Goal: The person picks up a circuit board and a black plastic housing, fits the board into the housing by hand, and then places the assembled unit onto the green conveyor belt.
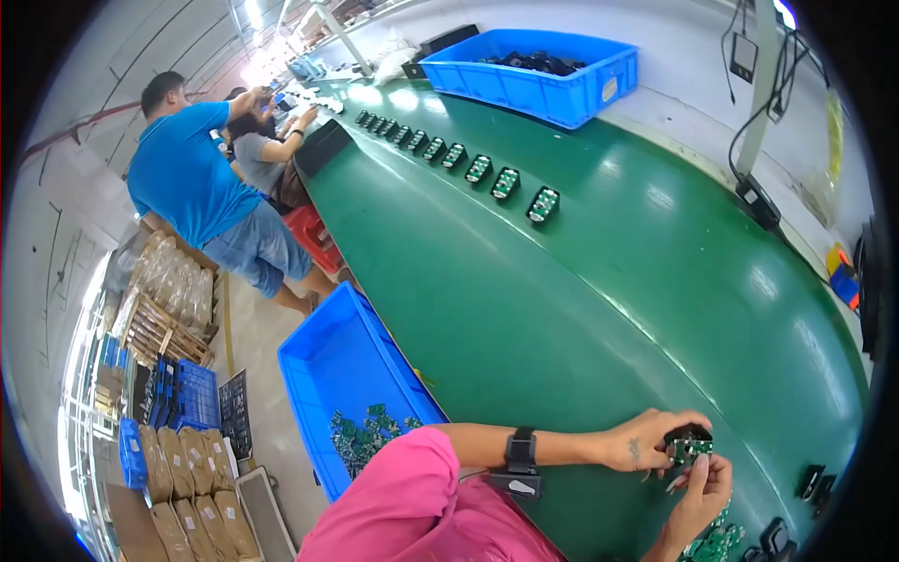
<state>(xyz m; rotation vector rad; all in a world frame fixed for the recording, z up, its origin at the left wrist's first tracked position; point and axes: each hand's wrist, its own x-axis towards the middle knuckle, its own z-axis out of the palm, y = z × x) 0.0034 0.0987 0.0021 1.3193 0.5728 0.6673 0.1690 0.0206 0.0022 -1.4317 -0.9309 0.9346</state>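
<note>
My left hand (646,438) holds a small black plastic housing (695,432) above the green table, near its right front. A green circuit board (691,451) sits at the housing, partly hidden by fingers; I cannot tell if it is fully seated. My right hand (704,492) pinches the board's near edge, fingers closed. Just below that hand lies a heap of green circuit boards (717,541). To its right rest a few black plastic parts (813,481). A black band (520,451) circles my left wrist.
Several black housings with boards (543,203) line the green table (449,272). At the back stands a blue bin (524,86) of black parts. Another blue bin (318,361), holding boards, is beside my left arm. A person in blue (192,169) stands far left; cables (760,201) hang right.
</note>
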